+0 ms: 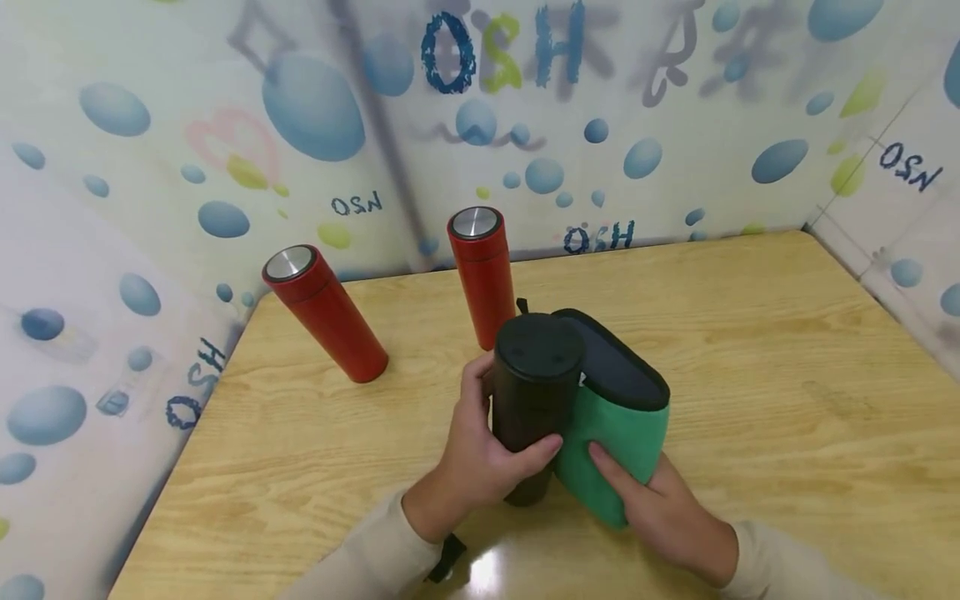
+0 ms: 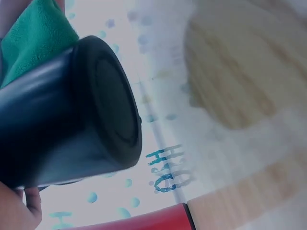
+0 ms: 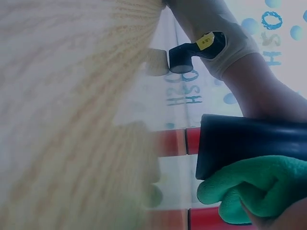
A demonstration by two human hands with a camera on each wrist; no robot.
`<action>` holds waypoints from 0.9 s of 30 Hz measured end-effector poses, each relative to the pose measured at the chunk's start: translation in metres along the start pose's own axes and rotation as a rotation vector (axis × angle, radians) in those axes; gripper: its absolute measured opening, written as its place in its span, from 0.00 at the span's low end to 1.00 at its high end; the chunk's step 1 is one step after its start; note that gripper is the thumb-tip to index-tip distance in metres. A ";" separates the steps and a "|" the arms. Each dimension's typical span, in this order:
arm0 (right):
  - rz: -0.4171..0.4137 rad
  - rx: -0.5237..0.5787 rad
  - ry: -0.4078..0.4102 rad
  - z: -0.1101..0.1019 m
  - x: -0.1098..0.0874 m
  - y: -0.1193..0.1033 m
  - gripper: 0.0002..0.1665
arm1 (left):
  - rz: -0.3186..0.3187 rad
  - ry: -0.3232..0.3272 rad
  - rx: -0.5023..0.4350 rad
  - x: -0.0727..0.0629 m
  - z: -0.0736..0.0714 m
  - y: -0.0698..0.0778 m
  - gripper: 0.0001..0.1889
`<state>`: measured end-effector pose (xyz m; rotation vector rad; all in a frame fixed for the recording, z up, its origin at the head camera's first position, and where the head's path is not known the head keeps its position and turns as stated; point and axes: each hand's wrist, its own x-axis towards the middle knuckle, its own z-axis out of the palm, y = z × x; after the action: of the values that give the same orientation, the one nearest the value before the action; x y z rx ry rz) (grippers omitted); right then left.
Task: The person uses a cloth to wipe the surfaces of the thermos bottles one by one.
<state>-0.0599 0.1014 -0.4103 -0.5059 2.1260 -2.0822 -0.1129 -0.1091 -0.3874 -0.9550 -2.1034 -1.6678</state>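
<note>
1. Red flask [image 1: 326, 317] stood on the table [image 1: 750, 383] at far left, well apart from our hands. We judged it out of the way.
2. Left hand [image 1: 483, 454]: we had fingers curled round the black cylinder [image 1: 532, 404], thumb across its near side. Firm grip was right, in our view; fingers just needed to stay off the stretch being worked.
3. Second red flask [image 1: 487, 279] stood just behind that hand, so we'd have kept elbow room there.
4. Black cylinder: mid-table, held off the surface. Long axis ran near vertical, flat disc end up, other end down at the wood. Exact lean: couldn't tell.
5. Green cloth [image 1: 630, 429] lay against its right side, dark-rimmed edge up. We judged it best pressed flat and run along the axis, left hand turning the cylinder.
6. Right hand [image 1: 667, 508]: we had it gripping the cloth, thumb on the green face.
</note>
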 end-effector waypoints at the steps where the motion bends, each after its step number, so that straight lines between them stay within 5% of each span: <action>1: 0.010 0.007 -0.007 0.000 0.001 0.000 0.23 | 0.003 0.005 0.002 0.000 -0.001 0.000 0.42; 5: -0.049 0.010 0.040 0.002 0.000 0.004 0.23 | 0.002 0.026 0.045 0.001 -0.001 0.001 0.39; 9: -0.193 0.015 0.118 0.002 -0.003 0.008 0.29 | 0.028 0.043 0.077 0.002 0.000 0.001 0.38; 13: -0.292 0.033 0.108 0.001 -0.003 0.009 0.33 | 0.030 0.059 0.059 0.001 0.002 0.002 0.41; 21: -0.121 0.021 0.051 0.002 -0.005 0.009 0.26 | -0.004 0.059 -0.015 0.000 0.002 0.004 0.42; 27: -0.151 0.038 0.070 0.001 -0.004 0.009 0.30 | -0.069 -0.006 -0.017 0.002 0.002 0.003 0.38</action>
<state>-0.0571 0.1019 -0.4198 -0.6162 2.1426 -2.2474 -0.1118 -0.1065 -0.3843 -0.9023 -2.1526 -1.7203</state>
